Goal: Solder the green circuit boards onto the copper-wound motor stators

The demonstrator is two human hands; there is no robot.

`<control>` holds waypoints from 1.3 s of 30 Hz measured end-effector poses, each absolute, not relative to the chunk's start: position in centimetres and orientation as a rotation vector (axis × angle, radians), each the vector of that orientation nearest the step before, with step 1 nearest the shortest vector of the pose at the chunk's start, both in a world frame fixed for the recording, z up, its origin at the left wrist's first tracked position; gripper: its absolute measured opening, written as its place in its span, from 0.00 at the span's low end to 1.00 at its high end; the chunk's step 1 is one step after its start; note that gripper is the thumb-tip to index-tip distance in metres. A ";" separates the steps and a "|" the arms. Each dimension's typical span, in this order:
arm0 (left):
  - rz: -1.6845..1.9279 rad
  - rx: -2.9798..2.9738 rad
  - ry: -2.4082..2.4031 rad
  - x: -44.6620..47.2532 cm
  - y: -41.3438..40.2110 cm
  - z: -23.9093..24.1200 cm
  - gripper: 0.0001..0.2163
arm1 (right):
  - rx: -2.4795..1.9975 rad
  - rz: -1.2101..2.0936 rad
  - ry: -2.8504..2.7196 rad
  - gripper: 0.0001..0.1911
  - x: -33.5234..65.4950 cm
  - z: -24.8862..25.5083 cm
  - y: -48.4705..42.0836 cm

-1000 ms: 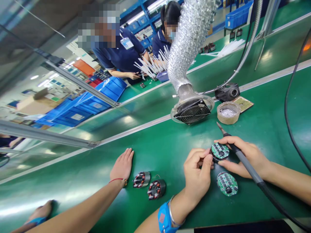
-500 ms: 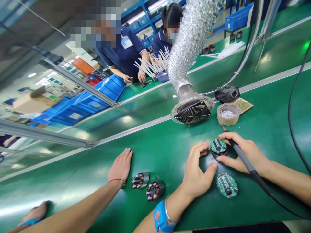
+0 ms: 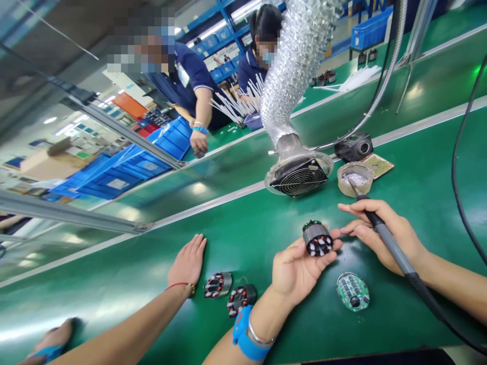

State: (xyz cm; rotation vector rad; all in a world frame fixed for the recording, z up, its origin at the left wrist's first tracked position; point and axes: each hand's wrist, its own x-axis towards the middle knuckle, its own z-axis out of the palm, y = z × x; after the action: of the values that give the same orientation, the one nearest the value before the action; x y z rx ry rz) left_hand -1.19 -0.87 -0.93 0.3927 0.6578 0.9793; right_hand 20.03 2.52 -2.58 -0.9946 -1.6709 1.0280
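Note:
My left hand [image 3: 294, 276], a blue strap on its wrist, is closed around a motor stator [image 3: 318, 239] above the bench. The stator lies tilted, its white-tipped coils towards me and a green board on its far end. In my right hand [image 3: 388, 235] is a soldering iron [image 3: 393, 247], held like a pen. Its tip reaches into the round pot [image 3: 355, 178] with silvery contents. The right fingertips are close to the left ones; whether they touch is unclear. A loose round green circuit board [image 3: 353, 292] lies on the bench below both hands.
Two more stators [image 3: 218, 285] rest left of my left wrist. Beside them lies another person's hand [image 3: 187, 261] with a red bracelet. A fume extractor [image 3: 300, 177] hangs over the green bench [image 3: 144, 284]. The iron's stand [image 3: 354, 147] is behind the pot. Co-workers stand across the bench.
My left hand has lifted the stator off the bench, moved it left and turned it coil side towards me. My right hand has let go of it, and the iron's tip has moved into the pot.

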 end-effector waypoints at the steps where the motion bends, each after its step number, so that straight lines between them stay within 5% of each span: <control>1: 0.976 0.371 0.654 -1.2 -0.8 -0.9 0.23 | -1.007 1.017 -1.678 0.18 20.0 -2.5 2.5; 10: 0.893 0.385 0.737 -0.2 -1.2 -1.5 0.20 | -0.958 0.950 -1.890 0.24 19.1 -1.6 2.2; 17: 1.069 1.294 1.165 0.0 -2.2 -2.5 0.37 | -0.886 0.983 -1.989 0.30 19.3 -1.8 2.1; 24: 1.258 1.879 1.335 -0.1 -1.9 -3.9 0.19 | -0.941 0.813 -1.984 0.25 19.4 -3.5 2.3; 33: 1.435 2.195 1.225 0.1 -1.8 -4.4 0.25 | -0.919 0.527 -1.992 0.23 19.5 -4.2 1.7; 39: 1.362 1.473 1.194 0.5 -1.7 -3.6 0.10 | -0.843 0.452 -2.007 0.22 19.7 -4.6 2.3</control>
State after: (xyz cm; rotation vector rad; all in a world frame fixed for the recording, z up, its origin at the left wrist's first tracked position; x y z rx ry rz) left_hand 0.50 -1.73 -3.59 1.4726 1.1943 1.3624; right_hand 19.67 2.30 -4.62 -0.8429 -2.0072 0.4523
